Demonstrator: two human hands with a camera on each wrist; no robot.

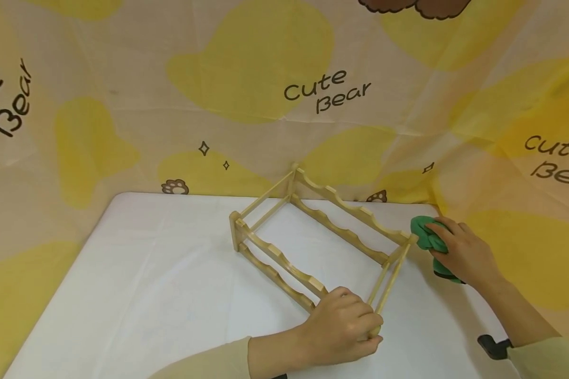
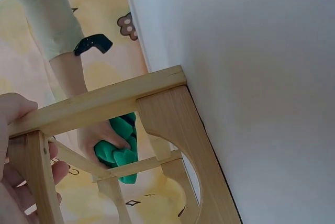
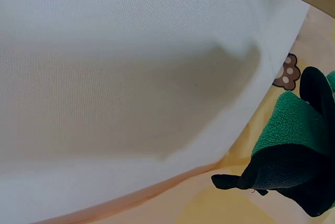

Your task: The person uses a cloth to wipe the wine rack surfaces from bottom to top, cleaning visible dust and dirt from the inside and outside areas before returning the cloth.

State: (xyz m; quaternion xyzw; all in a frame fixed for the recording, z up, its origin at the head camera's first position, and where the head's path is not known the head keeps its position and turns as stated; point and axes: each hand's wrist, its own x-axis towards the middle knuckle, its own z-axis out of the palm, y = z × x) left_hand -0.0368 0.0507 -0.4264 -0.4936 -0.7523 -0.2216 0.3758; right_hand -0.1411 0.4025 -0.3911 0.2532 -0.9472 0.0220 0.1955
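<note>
A light wooden rack (image 1: 367, 216) with scalloped rails stands on the white tabletop, set at a slant. My left hand (image 1: 339, 329) grips its near right corner, fingers wrapped around the post and rail. In the left wrist view, wooden bars (image 2: 99, 101) fill the foreground beside the thumb. Just off the far right corner of the rack, my right hand (image 1: 469, 255) holds a bunched green cloth (image 1: 428, 236). Part of the cloth (image 3: 290, 122) hangs below the hand, and the right wrist view shows its terry-like surface and black part.
The white table (image 1: 147, 295) ends at a rounded back edge close behind the rack. Patterned fabric (image 1: 246, 63) with yellow patches and "Cute Bear" lettering hangs around the back and sides. A black wrist mount (image 1: 494, 347) sits by the right sleeve.
</note>
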